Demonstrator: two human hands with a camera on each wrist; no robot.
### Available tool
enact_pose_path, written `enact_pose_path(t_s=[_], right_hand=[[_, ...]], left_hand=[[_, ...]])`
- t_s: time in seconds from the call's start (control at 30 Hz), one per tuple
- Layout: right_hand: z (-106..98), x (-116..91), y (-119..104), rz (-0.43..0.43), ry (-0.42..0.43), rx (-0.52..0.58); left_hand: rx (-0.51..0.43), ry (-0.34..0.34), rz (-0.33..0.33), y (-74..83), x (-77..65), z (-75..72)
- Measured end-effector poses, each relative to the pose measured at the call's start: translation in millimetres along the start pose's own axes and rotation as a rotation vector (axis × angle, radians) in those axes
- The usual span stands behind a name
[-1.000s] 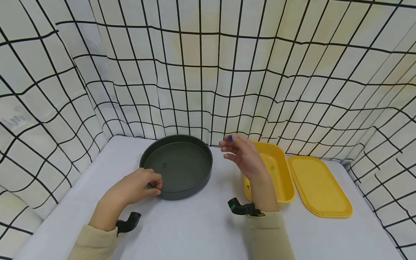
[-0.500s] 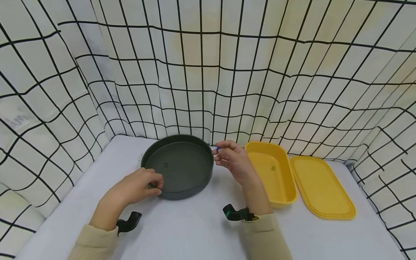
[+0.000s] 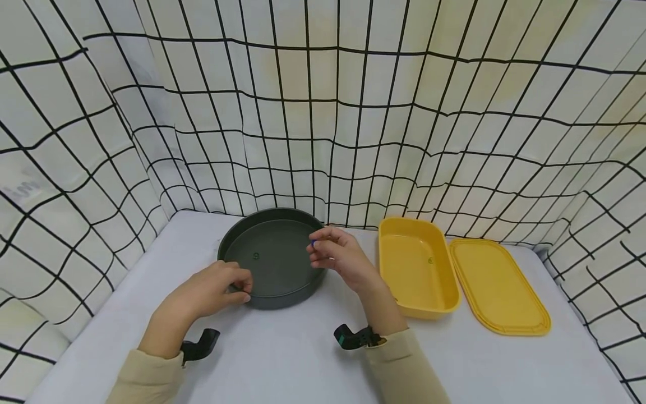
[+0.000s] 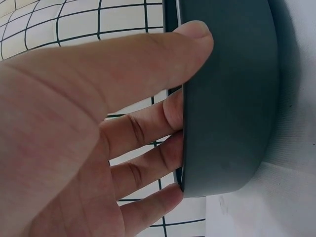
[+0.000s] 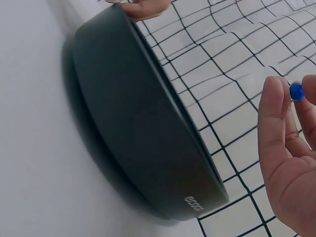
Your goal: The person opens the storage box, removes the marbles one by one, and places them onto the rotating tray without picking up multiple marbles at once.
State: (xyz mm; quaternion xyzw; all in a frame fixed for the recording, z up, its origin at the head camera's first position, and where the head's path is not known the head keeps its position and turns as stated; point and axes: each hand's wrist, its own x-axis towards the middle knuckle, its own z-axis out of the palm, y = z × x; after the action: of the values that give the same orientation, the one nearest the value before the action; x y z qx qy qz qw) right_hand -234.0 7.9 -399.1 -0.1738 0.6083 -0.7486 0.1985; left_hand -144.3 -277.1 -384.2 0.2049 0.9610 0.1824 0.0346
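A round dark green-grey pan (image 3: 275,303) with a tall side stands on the white table. My left hand (image 3: 214,286) grips its near left rim, thumb outside and fingers over the inner side, as the left wrist view shows. Above the pan's right edge is my right hand (image 3: 343,258), apart from the pan. Its thumb and fingertip pinch a small shiny blue bead-like piece (image 5: 296,92). On the pan's floor sits a small greenish mark or object (image 3: 255,256); I cannot tell which.
A yellow rectangular tub (image 3: 419,269) stands right of my right hand, with a small mark or piece on its floor. Beside it a flat yellow lid (image 3: 499,286) lies on the table. White walls with black grid netting (image 3: 313,112) surround the table.
My right hand has moved left and down with the blue piece, from beside the yellow tub to over the pan's right edge. The left hand has stayed on the rim.
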Motion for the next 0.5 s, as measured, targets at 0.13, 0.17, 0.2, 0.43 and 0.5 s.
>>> enact_pose_path(t_s=[0.13, 0.17, 0.2, 0.43, 0.5], right_hand=[[4.9, 2.5, 6.4, 0.017, -0.027, -0.017], [6.1, 3.1, 8.1, 0.022, -0.03, -0.02], [7.4, 3.5, 9.7, 0.028, -0.035, -0.025], [16.3, 4.8, 18.0, 0.046, -0.058, -0.044], [19.2, 5.2, 20.3, 0.051, -0.065, -0.047]], left_hand=[[0.0, -0.002, -0.006, 0.5, -0.7, -0.3], [-0.001, -0.001, -0.006, 0.5, -1.0, -0.4], [-0.001, -0.002, -0.007, 0.5, -1.3, -0.4], [0.007, 0.004, 0.001, -0.2, -1.0, -0.5], [0.006, 0.006, 0.005, -0.1, -0.5, -0.7]])
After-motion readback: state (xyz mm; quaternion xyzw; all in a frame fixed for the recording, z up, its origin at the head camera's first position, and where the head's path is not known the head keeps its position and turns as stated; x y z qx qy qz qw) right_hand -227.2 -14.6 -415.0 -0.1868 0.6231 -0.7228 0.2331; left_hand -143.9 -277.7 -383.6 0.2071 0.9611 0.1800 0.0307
